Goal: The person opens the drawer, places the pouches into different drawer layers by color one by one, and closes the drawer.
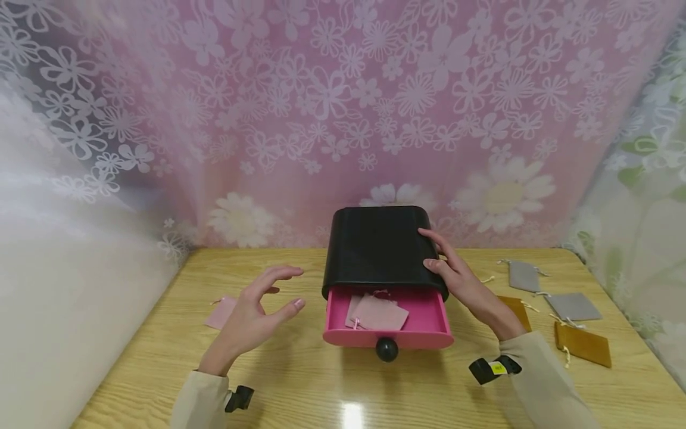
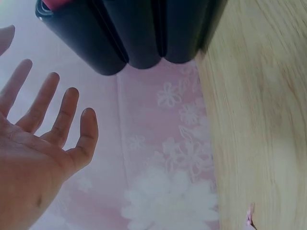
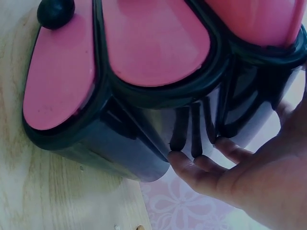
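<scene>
A black drawer unit (image 1: 377,247) with three stacked pink drawers stands on the table. Its top drawer (image 1: 423,341), pulled out toward me, has a round black knob (image 1: 387,350) and contains pale pink drawstring pouches (image 1: 377,313). My right hand (image 1: 466,286) rests on the unit's right side, thumb and index finger at the top edge; in the right wrist view, fingertips (image 3: 178,157) touch the ribbed side wall. Left of the unit, my left hand (image 1: 254,319) hovers with fingers spread and slightly bent, holding nothing. Behind it, another pink pouch (image 1: 221,313) lies partly hidden.
On the right side of the table lie grey pouches (image 1: 576,306) and mustard-yellow pouches (image 1: 583,344) with pale drawstrings, one yellow pouch partly behind my right wrist. A pink floral curtain (image 1: 343,119) hangs along the table's back edge.
</scene>
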{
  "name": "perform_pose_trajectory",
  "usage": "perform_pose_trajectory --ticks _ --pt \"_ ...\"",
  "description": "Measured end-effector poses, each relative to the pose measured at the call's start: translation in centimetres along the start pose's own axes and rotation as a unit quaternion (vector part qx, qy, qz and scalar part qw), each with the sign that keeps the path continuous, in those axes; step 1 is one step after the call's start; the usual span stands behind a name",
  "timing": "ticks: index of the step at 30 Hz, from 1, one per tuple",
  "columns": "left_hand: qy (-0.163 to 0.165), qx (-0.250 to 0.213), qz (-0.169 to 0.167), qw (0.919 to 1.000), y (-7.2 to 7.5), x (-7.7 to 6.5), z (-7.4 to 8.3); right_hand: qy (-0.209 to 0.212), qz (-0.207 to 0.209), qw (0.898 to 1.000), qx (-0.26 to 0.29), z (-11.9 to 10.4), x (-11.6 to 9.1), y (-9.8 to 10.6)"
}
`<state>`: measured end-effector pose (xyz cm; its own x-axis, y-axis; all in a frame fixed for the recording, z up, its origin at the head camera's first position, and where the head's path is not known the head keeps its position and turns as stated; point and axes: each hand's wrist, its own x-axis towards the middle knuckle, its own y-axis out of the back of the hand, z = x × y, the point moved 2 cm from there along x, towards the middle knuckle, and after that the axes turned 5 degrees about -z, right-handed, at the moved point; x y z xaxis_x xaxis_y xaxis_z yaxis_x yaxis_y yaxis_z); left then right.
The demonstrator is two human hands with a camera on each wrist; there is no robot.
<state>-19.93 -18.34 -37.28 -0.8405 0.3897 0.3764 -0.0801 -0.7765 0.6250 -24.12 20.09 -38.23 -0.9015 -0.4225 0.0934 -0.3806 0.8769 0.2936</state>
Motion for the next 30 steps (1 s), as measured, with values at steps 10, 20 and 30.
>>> perform_pose_trajectory --ticks 10,20,30 --pt "0.022 0.004 -0.020 0.9996 0.6 -0.4 -1.7 -0.018 -0.001 1.000 -0.023 -0.2 -0.3 0.2" --pt "0.061 0.055 -0.037 0.9959 1.7 -1.3 -3.7 -0.012 -0.002 1.000 -0.004 -0.2 -0.2 0.1" --pt "0.088 0.082 -0.045 0.9917 2.8 -2.7 -6.3 -0.009 -0.004 1.000 -0.004 -0.1 -0.1 -0.1"
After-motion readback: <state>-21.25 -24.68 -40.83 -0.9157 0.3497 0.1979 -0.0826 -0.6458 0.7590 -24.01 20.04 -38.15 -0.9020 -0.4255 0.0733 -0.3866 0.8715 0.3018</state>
